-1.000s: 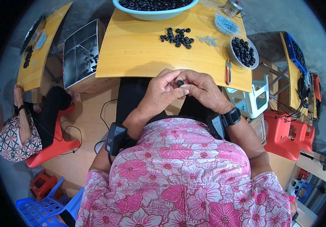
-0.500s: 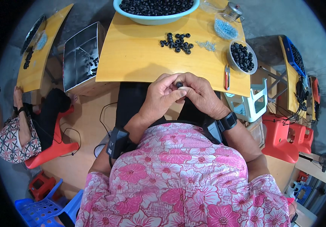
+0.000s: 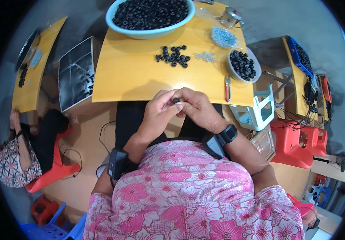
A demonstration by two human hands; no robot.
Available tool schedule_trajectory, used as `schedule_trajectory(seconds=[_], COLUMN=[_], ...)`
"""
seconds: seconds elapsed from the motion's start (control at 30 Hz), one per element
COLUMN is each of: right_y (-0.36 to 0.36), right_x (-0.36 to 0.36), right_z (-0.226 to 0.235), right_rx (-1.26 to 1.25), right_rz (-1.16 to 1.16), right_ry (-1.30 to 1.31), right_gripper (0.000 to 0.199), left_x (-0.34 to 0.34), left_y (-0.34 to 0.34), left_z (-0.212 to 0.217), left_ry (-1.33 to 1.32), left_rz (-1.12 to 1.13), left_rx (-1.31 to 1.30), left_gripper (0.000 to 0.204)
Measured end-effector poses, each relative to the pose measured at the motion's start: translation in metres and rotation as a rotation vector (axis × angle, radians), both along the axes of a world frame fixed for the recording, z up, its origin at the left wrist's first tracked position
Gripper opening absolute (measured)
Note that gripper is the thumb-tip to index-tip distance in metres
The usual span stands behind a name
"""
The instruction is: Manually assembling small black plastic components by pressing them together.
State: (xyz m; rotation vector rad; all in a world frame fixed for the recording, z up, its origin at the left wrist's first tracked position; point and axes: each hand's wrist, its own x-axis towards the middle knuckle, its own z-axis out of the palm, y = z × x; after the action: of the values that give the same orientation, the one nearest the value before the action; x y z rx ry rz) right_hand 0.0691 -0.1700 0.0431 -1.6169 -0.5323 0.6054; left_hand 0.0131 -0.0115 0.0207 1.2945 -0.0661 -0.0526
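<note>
Black ring (image 3: 176, 101): mostly hidden, pinched at tabletop (image 3: 128, 76) near edge.
Left hand (image 3: 159, 114) fingers: clamped on ring.
Right hand (image 3: 198, 109) fingers: same.

Red stool (image 3: 298, 142), white stool (image 3: 256, 112)

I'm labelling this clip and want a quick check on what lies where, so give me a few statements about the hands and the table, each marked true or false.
1. Both hands meet over one small black ring. True: the left hand and the right hand pinch it between their fingertips.
2. The big light-blue basin is empty. False: it is full of black rings.
3. A loose cluster of black rings lies on the yellow table. True.
4. The small bowl at the table's right side holds red beads. False: it holds black rings.
5. The hands rest flat on the table top. False: they are held up at its near edge.
</note>
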Motion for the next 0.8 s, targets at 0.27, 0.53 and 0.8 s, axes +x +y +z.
schedule_trajectory(seconds=[0.27,0.53,0.8], right_y=[0.005,-0.010,-0.021], right_x=[-0.005,0.011,0.012], right_z=[0.001,-0.002,-0.013], right_rx=[-0.024,0.307,0.432], right_rz=[-0.074,0.016,0.042], right_ry=[0.071,0.444,0.710], right_gripper=[0.016,0.022,0.025], left_x=[-0.001,0.008,0.006], left_y=[0.002,-0.003,-0.003], left_z=[-0.008,0.005,-0.001], left_ry=[-0.023,-0.104,-0.139], left_rz=[0.009,0.059,0.108], left_rx=[0.083,0.110,0.085], left_gripper=[0.038,0.040,0.023])
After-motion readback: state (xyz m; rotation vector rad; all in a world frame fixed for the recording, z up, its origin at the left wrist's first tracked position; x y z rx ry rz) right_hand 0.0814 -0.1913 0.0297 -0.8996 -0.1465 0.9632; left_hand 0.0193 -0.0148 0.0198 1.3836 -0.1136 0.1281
